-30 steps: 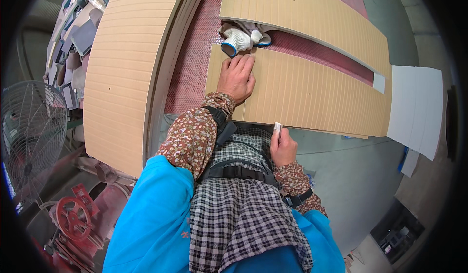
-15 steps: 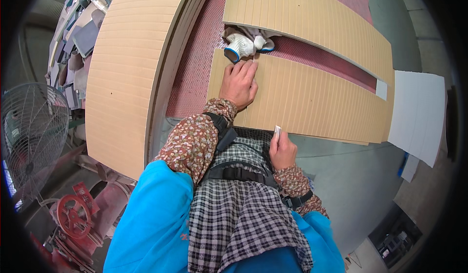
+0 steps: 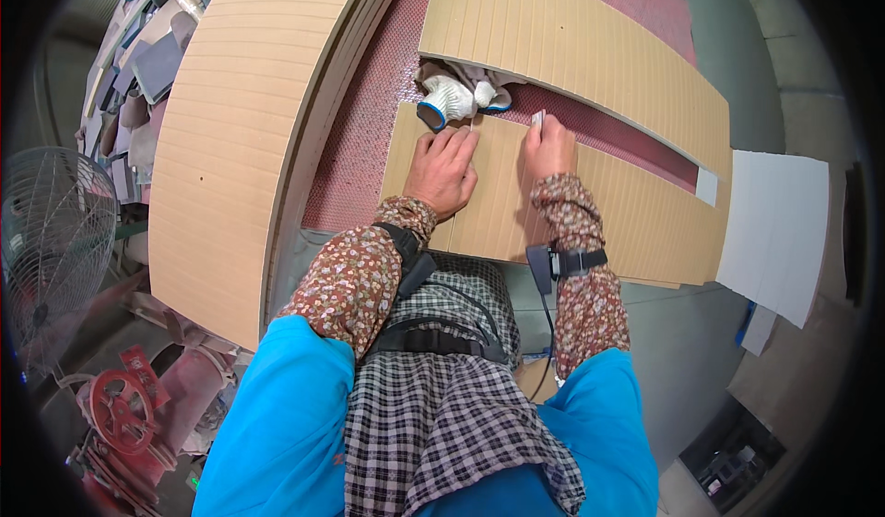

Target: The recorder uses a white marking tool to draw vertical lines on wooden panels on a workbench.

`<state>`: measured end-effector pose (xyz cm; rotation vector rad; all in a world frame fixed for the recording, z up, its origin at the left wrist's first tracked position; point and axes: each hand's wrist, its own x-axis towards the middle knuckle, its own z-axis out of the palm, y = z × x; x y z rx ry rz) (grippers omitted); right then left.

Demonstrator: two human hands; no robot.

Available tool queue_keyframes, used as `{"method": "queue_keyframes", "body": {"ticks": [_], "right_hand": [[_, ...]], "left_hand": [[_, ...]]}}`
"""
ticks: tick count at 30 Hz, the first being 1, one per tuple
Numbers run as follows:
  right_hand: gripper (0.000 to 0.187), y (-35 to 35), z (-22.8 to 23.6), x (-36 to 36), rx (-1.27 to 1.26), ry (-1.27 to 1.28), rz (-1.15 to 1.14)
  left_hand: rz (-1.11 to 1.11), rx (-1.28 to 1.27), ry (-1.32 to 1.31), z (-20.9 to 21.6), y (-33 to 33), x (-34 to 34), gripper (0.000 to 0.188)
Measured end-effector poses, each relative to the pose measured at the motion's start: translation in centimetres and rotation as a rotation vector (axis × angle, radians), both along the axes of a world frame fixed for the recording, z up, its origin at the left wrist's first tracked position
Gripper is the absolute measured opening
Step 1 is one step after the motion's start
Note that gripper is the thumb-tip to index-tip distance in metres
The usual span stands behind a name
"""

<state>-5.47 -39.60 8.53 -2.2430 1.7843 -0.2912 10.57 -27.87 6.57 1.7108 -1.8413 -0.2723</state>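
My right hand has come up from the near edge to the far edge of the grooved cardboard sheet at frame centre, fingers pinching a small white piece, while my left hand stays pressed flat, fingers spread.

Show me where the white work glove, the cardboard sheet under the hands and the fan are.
white work glove (image 3: 449, 99), head view, on the knitted palm near its blue cuff.
cardboard sheet (image 3: 636, 217), head view, on the bare ribbed face right of the hands.
fan (image 3: 51, 240), head view, on the wire guard.
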Motion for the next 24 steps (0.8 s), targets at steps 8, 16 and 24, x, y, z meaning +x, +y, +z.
{"method": "queue_keyframes", "body": {"ticks": [8,16,24], "right_hand": [[0.018,4.8,1.1,-0.5,0.046,-0.01,-0.069],[0.016,18.9,2.4,-5.2,0.169,-0.146,0.023],[0.019,26.0,-0.2,-10.0,0.382,-0.098,0.081]], "left_hand": [[-0.008,-0.001,0.013,-0.2,0.0,-0.1,0.049],[-0.008,-0.03,-0.018,-0.3,-0.1,0.3,0.048],[-0.172,0.01,-0.052,0.3,1.9,1.9,0.058]]}}
